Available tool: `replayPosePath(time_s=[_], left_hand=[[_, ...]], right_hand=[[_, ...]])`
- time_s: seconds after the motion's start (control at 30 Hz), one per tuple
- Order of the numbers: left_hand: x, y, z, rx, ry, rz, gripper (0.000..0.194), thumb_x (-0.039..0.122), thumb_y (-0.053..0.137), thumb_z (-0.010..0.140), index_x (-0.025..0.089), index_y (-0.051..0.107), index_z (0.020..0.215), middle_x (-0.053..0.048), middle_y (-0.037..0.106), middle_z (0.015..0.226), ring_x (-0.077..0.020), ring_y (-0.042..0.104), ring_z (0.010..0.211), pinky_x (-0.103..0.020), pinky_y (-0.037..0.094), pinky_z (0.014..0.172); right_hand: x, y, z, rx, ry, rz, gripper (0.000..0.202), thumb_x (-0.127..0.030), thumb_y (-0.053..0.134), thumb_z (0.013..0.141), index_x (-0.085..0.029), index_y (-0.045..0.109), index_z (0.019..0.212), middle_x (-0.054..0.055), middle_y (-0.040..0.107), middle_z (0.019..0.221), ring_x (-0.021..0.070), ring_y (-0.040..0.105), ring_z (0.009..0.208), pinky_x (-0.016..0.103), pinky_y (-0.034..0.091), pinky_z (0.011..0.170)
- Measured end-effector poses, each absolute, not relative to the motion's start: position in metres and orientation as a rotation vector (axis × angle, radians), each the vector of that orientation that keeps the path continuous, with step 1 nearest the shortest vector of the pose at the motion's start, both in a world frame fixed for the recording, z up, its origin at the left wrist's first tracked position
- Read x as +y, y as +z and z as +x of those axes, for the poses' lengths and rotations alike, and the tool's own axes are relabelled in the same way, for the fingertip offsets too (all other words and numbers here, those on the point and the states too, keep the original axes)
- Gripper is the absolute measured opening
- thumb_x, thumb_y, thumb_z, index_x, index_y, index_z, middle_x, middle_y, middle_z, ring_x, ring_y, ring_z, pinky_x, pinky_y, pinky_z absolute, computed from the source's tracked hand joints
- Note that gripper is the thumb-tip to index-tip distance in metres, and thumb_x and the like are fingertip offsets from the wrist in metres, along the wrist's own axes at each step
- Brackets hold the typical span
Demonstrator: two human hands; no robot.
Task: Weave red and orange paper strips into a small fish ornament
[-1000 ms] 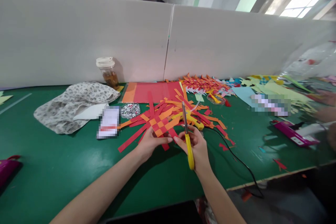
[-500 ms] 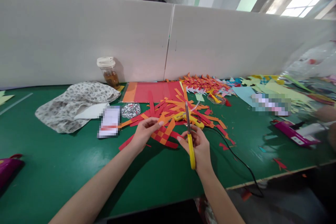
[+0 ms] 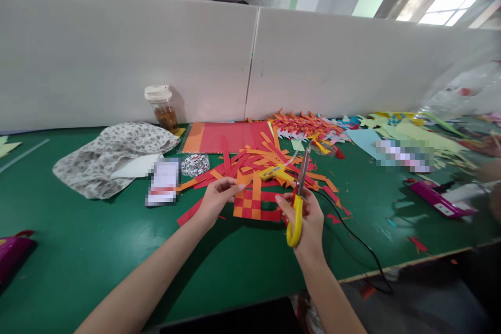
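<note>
A woven piece of red and orange strips [image 3: 247, 204] hangs over the green table between my hands, its checkered part facing me. My left hand [image 3: 219, 199] pinches its upper left edge between thumb and fingers. With my right hand [image 3: 303, 214] I hold yellow-handled scissors [image 3: 296, 224], blades pointing up, and my thumb and fingertips touch the ends of the red strips on the right. Behind the piece lie loose red and orange strips [image 3: 227, 159] and a yellow glue gun [image 3: 274, 172].
On the green table [image 3: 117, 250] are a patterned cloth [image 3: 97, 162], a phone [image 3: 163, 181], a lidded cup [image 3: 164, 107] and a purple case [image 3: 442, 201]. A black cable [image 3: 364, 242] runs right. Another person's blurred hand [image 3: 491, 172] is at the far right.
The woven piece has turned more upright and level, showing its checkered part. My right hand and the scissors have moved right, with the blades tilting right. My left hand has barely moved.
</note>
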State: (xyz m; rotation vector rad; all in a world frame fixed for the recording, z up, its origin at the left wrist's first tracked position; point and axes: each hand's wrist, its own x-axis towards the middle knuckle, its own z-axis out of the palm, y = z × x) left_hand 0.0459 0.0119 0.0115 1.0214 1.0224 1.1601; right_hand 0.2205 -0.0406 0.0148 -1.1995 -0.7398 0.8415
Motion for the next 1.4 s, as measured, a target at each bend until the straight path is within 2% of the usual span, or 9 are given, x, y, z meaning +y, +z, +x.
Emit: replayPosePath(time_s=[0.43,0.63,0.8,0.9,0.97,1.07,1.23,1.3,1.4], left_hand=[[0.013,0.01,0.046,1.012,1.175,1.046,0.027,0.036,0.075,0.06,0.017,0.061,0.071,0.004,0.05,0.059,-0.0061,0.046,0.051,-0.018,0.041,0.048],[0.013,0.009,0.046,1.004,1.16,1.036,0.026,0.033,0.077,0.058,0.018,0.061,0.071,0.004,0.054,0.063,-0.0069,0.051,0.059,-0.015,0.041,0.049],[0.01,0.013,0.047,0.987,1.021,1.08,0.034,0.036,0.077,0.059,0.019,0.064,0.086,0.001,0.061,0.073,-0.0104,0.058,0.067,-0.017,0.045,0.052],[0.008,0.014,0.049,0.946,0.93,1.174,0.036,0.032,0.077,0.059,0.018,0.066,0.09,-0.003,0.066,0.078,-0.0132,0.061,0.07,-0.022,0.048,0.059],[0.007,0.013,0.05,0.919,0.935,1.222,0.029,0.027,0.078,0.057,0.017,0.067,0.082,-0.004,0.068,0.079,-0.0152,0.063,0.073,-0.026,0.05,0.066],[0.005,0.01,0.051,0.974,1.104,1.338,0.014,0.026,0.075,0.061,0.018,0.068,0.071,-0.005,0.069,0.081,-0.0174,0.063,0.074,-0.029,0.049,0.069],[-0.002,0.01,0.047,1.093,1.44,1.573,0.008,0.024,0.07,0.066,0.025,0.072,0.074,-0.005,0.069,0.077,-0.0203,0.06,0.074,-0.033,0.047,0.075],[-0.007,0.01,0.044,1.009,1.369,1.69,0.011,0.021,0.071,0.065,0.027,0.073,0.074,-0.006,0.07,0.077,-0.0219,0.06,0.078,-0.035,0.045,0.081],[-0.014,0.009,0.041,0.874,1.142,1.864,0.017,0.018,0.068,0.068,0.029,0.073,0.079,-0.007,0.072,0.086,-0.0235,0.061,0.088,-0.037,0.04,0.089]], right_hand=[[-0.041,0.012,0.221,-0.782,0.798,-1.226,0.057,-0.032,0.081,0.055,-0.021,0.053,0.103,-0.003,0.059,0.074,0.0078,0.05,0.054,0.02,0.042,0.046],[-0.041,0.014,0.22,-0.776,0.772,-1.239,0.055,-0.033,0.081,0.054,-0.022,0.054,0.101,-0.005,0.06,0.075,0.0062,0.048,0.051,0.019,0.039,0.044],[-0.04,0.013,0.222,-0.755,0.765,-1.225,0.058,-0.032,0.081,0.052,-0.022,0.054,0.102,-0.004,0.061,0.074,0.0102,0.056,0.062,0.022,0.046,0.056],[-0.04,0.012,0.222,-0.764,0.76,-1.229,0.058,-0.032,0.081,0.054,-0.021,0.054,0.104,-0.003,0.061,0.076,0.011,0.057,0.064,0.023,0.047,0.057],[-0.04,0.012,0.222,-0.777,0.749,-1.235,0.057,-0.032,0.08,0.055,-0.021,0.054,0.104,-0.003,0.06,0.076,0.0101,0.055,0.063,0.021,0.046,0.055],[-0.041,0.013,0.221,-0.781,0.71,-1.266,0.057,-0.034,0.079,0.056,-0.022,0.054,0.106,-0.003,0.059,0.077,0.0094,0.053,0.06,0.02,0.044,0.051],[-0.041,0.013,0.218,-0.847,0.8,-1.267,0.053,-0.042,0.078,0.058,-0.022,0.054,0.1,-0.004,0.058,0.07,0.0073,0.048,0.046,0.02,0.039,0.04],[-0.041,0.013,0.216,-0.909,0.898,-1.238,0.054,-0.041,0.079,0.055,-0.022,0.054,0.098,-0.004,0.059,0.069,0.0089,0.051,0.047,0.021,0.041,0.041],[-0.04,0.012,0.212,-0.985,0.961,-1.216,0.057,-0.033,0.083,0.05,-0.022,0.055,0.097,-0.001,0.064,0.077,0.014,0.06,0.061,0.025,0.049,0.053]])
